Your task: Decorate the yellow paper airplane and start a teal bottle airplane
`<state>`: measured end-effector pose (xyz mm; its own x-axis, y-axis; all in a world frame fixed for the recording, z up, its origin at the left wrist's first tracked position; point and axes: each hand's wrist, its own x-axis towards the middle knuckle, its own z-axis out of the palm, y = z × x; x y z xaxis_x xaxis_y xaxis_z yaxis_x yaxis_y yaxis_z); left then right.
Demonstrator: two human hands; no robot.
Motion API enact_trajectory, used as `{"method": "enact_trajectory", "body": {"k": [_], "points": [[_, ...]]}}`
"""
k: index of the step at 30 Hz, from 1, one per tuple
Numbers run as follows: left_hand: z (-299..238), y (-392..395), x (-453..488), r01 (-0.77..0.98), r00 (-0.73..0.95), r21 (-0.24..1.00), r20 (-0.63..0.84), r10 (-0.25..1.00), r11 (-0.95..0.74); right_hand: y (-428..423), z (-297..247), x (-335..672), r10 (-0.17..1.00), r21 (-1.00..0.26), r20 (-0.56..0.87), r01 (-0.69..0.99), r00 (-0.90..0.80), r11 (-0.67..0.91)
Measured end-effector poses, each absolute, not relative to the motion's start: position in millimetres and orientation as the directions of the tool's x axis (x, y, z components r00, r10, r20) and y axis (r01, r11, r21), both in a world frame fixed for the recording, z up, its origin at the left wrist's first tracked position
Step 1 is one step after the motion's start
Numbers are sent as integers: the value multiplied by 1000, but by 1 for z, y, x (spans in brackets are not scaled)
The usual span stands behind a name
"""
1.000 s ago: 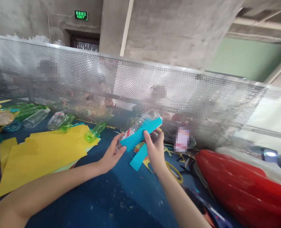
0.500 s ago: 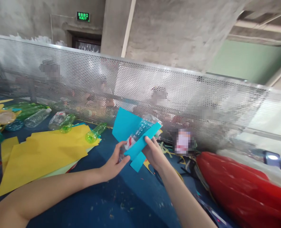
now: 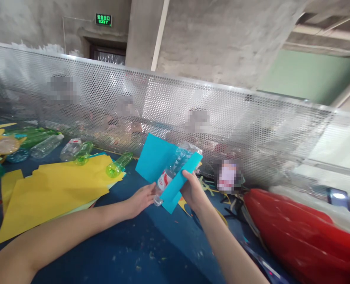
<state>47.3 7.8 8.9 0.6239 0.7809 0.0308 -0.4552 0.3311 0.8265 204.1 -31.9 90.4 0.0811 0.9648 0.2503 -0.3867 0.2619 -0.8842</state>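
Observation:
A clear plastic bottle (image 3: 175, 167) with a red and white label lies tilted in a sheet of cyan paper (image 3: 154, 159). The paper folds around it like a trough, one flap at the far left and one at the near right. My left hand (image 3: 141, 199) touches the bottle's lower end and the paper's near edge. My right hand (image 3: 192, 191) grips the right flap and the bottle from the right. Both are held just above the blue table (image 3: 139, 244).
Yellow paper sheets (image 3: 53, 189) lie to the left, with several green and clear bottles (image 3: 118, 164) behind them. A perforated metal screen (image 3: 222, 118) runs across the back, people behind it. A red plastic object (image 3: 302, 232) lies at the right, paper scraps beside it.
The cyan paper has opened out from a tight wrap into a wide trough. The bottle has slid lower, and my left hand has shifted down to its end.

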Motion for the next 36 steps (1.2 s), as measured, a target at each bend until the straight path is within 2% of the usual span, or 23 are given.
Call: {"method": "enact_trajectory", "body": {"k": [7,15,23,29,33,36], "points": [[13,0,43,-452,620,838,48,783,306,-29,81,207,985,-911,167,-376,33,167],[16,-7,40,-438,666,881,185,723,179,-26,75,206,975,-914,219,-341,44,221],[13,-9,43,-443,626,883,182,758,154,-24,70,203,967,-923,184,-307,175,231],[17,-12,44,-507,480,861,327,814,-47,-22,67,197,974,-901,103,-395,202,178],[17,-13,46,-512,521,858,332,786,-23,-19,64,189,974,-870,41,-471,224,145],[13,-14,47,-446,599,894,267,755,37,-18,61,185,975,-852,29,-505,219,139]]}}
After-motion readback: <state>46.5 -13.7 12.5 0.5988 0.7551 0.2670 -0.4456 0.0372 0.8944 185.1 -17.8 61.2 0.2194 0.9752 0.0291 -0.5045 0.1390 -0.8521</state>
